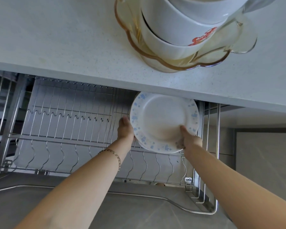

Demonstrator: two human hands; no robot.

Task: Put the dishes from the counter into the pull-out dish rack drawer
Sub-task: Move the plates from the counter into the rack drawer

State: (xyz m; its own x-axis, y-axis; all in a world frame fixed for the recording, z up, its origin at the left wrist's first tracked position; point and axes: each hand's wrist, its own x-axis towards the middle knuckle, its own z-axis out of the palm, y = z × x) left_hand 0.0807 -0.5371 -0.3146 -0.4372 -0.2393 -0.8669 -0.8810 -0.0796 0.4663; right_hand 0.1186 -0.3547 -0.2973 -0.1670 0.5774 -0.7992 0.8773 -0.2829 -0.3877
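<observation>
Nearest the viewer, two bare forearms reach forward and down over the pulled-out wire dish rack drawer. A thin bracelet circles the left wrist.

Beyond the arms, both hands hold what looks like a small stack of plates, white with a blue flower rim; a second rim shows under the lower edge. The left hand is closed on the stack's left edge, with its fingers out of sight behind. The right hand is closed on the lower right edge, thumb lying on the top plate's face. The stack is tilted, face toward the viewer, and hangs over the right end of the rack, just below the edge of the table. Whether it touches the wires cannot be told.

The step in hand seems to be setting these plates into the rack. The next move probably calls for lowering them between the upright wires and letting go only once they rest steady.

Farthest away, on the table, white bowls sit stacked inside an amber glass dish, yet to be moved.
</observation>
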